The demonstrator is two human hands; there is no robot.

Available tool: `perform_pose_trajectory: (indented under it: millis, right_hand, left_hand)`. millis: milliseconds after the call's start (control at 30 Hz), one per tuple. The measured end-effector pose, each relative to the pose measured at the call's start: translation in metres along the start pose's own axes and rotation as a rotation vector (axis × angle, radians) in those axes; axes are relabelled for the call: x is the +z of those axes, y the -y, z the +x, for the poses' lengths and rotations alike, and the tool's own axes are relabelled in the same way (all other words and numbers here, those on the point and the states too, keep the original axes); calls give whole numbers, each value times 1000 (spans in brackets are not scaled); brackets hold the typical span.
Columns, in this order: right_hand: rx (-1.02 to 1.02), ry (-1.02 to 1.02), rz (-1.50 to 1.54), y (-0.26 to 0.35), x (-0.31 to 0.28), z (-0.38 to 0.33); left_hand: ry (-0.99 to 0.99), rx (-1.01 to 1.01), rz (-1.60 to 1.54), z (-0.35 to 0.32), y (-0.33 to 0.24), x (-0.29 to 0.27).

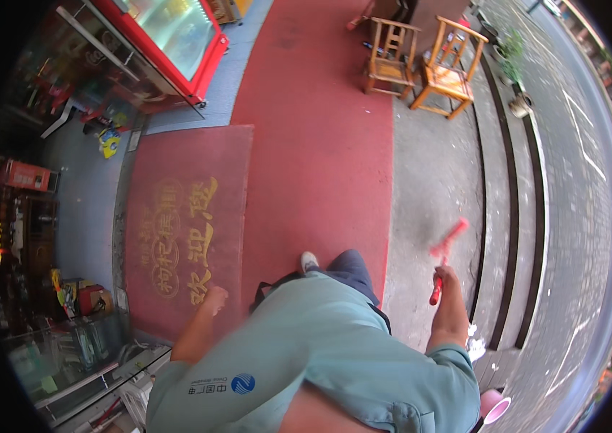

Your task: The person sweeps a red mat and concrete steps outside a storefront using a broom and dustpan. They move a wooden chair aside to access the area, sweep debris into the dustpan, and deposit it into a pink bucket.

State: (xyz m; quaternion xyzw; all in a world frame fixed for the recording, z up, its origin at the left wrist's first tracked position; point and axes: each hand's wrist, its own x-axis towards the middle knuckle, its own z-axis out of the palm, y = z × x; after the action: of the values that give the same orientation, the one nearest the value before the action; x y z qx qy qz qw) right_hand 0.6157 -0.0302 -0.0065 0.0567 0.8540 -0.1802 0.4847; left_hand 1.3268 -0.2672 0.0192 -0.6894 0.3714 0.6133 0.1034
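We see the right hand [447,283] closed around a red brush [444,256]. The left hand [214,298] is blurred, empty, above the red mat [176,180].

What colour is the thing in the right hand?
Red, a long-handled tool gripped by the right hand; blurred, seen in the head view.

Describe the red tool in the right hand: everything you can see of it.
The red tool is a slim stick-like thing, plastic by its look, with a straight handle and a wider, flat head. The right hand is closed around the lower part of the handle, holding it tilted, head pointing up and to the right over the grey pavement near the steps. It is motion-blurred, so bristles or other fine parts cannot be told. Nothing else touches it.
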Motion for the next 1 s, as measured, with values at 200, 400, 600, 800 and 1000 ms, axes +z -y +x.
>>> perform_pose_trajectory:
  millis: [200, 400, 600, 800, 1000]
  right_hand:
    - [109, -130, 704, 98, -17, 20]
    - [68, 495, 745, 255, 18, 59]
    - [-108, 931, 316, 478, 187, 47]
    - [87, 1280, 134, 630, 310, 17]
    - [157, 872, 416, 546, 122, 178]
  left_hand:
    - [-74, 150, -1, 48, -106, 32]
    - [-160, 526, 928, 66, -378, 43]
    - [-128, 1329, 1350, -136, -709, 127]
    - [392, 1719, 1405, -232, -820, 157]
    - [307, 1903, 1375, -221, -862, 76]
